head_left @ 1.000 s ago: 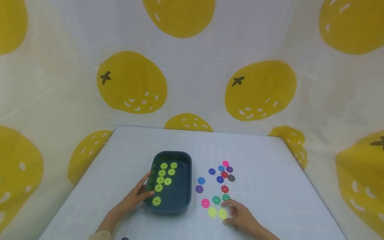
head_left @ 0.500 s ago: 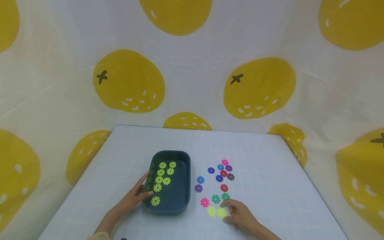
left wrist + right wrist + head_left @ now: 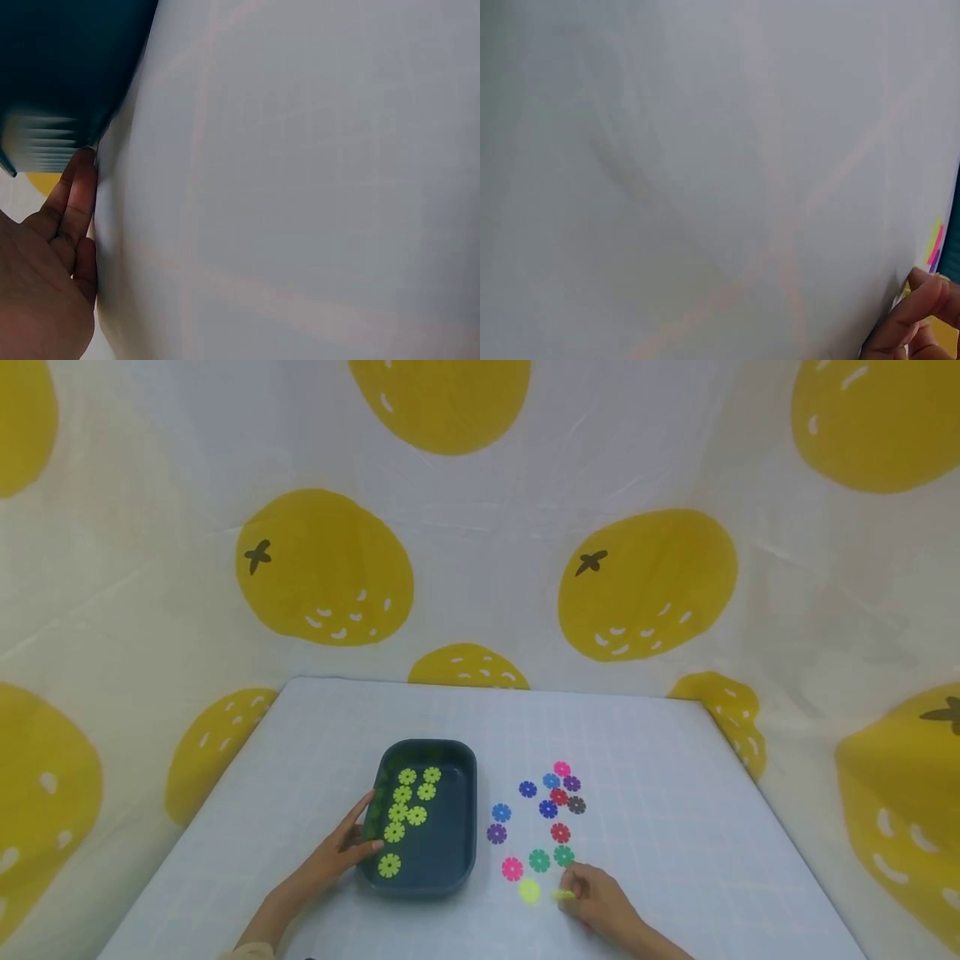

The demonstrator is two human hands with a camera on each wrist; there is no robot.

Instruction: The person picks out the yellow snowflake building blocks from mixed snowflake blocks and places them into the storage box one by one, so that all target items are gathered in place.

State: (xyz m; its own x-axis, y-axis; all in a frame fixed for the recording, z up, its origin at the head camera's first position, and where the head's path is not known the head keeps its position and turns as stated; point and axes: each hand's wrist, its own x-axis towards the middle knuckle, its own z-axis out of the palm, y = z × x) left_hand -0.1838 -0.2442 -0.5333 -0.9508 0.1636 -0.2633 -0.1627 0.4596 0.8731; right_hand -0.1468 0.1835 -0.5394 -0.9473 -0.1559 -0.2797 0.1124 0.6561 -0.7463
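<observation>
My left hand (image 3: 336, 850) holds the left side of a dark teal tray (image 3: 454, 877), thumb over the rim, other fingers against the outer wall. In the left wrist view, the fingers of my left hand (image 3: 64, 232) touch the tray's lower outside (image 3: 67, 67). Several yellow-green snowflake discs (image 3: 394, 832) lie inside the tray, mostly along its left half. My right hand (image 3: 600, 906) pinches a yellow snowflake disc (image 3: 564, 894), seen edge-on, between thumb and finger. Another yellow disc (image 3: 529, 891) lies flat just left of it. In the right wrist view, my right hand (image 3: 922, 315) is mostly cut off.
Right of the tray, loose discs lie on the white cloth: a pink disc (image 3: 512, 869), green discs (image 3: 539, 861), a purple disc (image 3: 497, 833), red, blue and grey ones farther back. A fruit-patterned curtain (image 3: 480, 543) hangs behind the table.
My right thumb and finger have closed on the yellow disc, which lay flat before and now stands edge-on. The left hand and tray hold their place; the head view shifts slightly.
</observation>
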